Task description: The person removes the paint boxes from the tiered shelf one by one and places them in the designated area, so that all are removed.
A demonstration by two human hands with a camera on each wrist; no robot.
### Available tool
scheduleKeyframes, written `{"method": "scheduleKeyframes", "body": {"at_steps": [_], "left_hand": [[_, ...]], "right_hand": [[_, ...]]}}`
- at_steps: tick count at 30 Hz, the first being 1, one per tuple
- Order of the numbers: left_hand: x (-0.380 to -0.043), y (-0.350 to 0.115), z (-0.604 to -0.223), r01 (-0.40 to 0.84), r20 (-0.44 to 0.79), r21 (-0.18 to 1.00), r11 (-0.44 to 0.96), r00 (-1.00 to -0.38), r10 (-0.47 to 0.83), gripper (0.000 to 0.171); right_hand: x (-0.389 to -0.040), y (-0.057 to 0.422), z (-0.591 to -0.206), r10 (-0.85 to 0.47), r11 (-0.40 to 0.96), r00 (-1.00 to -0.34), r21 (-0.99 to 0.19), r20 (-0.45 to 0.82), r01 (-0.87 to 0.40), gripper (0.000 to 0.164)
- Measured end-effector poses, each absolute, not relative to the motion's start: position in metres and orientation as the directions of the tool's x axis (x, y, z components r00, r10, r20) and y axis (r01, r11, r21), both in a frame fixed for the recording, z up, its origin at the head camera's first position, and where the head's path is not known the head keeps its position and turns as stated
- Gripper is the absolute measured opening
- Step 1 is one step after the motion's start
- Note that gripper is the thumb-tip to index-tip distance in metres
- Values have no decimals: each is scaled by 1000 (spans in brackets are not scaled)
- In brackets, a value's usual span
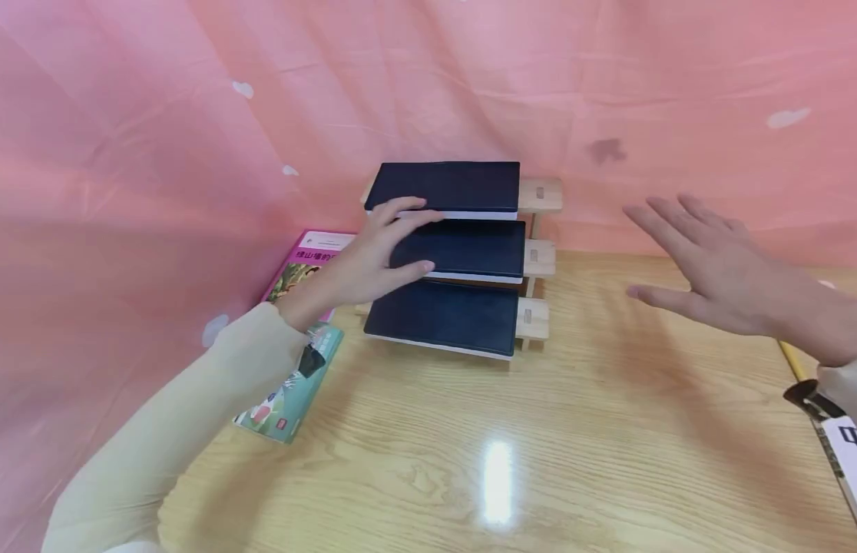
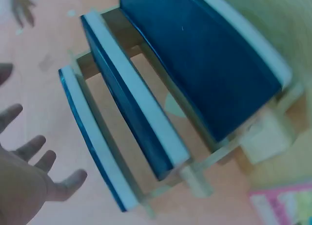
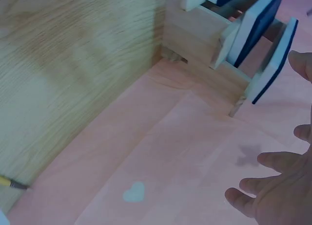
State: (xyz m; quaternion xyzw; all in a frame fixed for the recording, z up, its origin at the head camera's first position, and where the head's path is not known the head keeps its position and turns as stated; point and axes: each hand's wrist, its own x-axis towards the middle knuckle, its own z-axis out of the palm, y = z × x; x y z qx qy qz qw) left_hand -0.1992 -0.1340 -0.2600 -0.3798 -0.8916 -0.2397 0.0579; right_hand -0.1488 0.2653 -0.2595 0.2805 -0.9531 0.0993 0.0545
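Note:
Three dark-covered books, the top one (image 1: 445,184), the middle one (image 1: 470,250) and the bottom one (image 1: 442,319), lie on the steps of a wooden tiered rack (image 1: 542,196). My left hand (image 1: 373,261) is raised in front of the rack's left side and hides part of the middle book. In the left wrist view that hand (image 2: 24,186) is apart from the books, its fingers spread. My right hand (image 1: 719,269) hovers to the right of the rack, fingers extended, holding nothing. The right wrist view also shows this hand (image 3: 282,186) clear of the rack.
Left of the rack lie a pink-edged book (image 1: 293,280) and a teal book (image 1: 290,399), both partly behind my left arm. At the right edge are a white printed item (image 1: 850,461) and a yellow stick-like tool (image 1: 791,361). Pink cloth (image 1: 435,84) hangs behind the wooden table (image 1: 415,461).

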Motion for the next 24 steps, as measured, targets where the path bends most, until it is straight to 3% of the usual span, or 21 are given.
{"method": "scheduleKeyframes", "body": {"at_steps": [5,10,16,21,24], "left_hand": [[-194,-158,-272,552,348,630,546,-829,437,46],[-201,-182,-299,414,294,694,589,-910,294,44],[-218,-200,-352,224,130,724,652,-973,190,50],[-223,-202,-380,-40,-95,846,532,-993,75,51],[-228,-202,-394,-122,-164,886,448,-985,56,48]], "right_hand": [[-163,262,-258,-541,776,-798,-208,264,-595,83],[-178,260,-251,-524,766,-800,-251,291,-592,86],[-200,252,-243,-480,788,-846,-310,233,-532,90],[-213,241,-238,-425,816,-889,-354,167,-457,91],[-220,235,-237,-404,821,-903,-378,145,-428,92]]}}
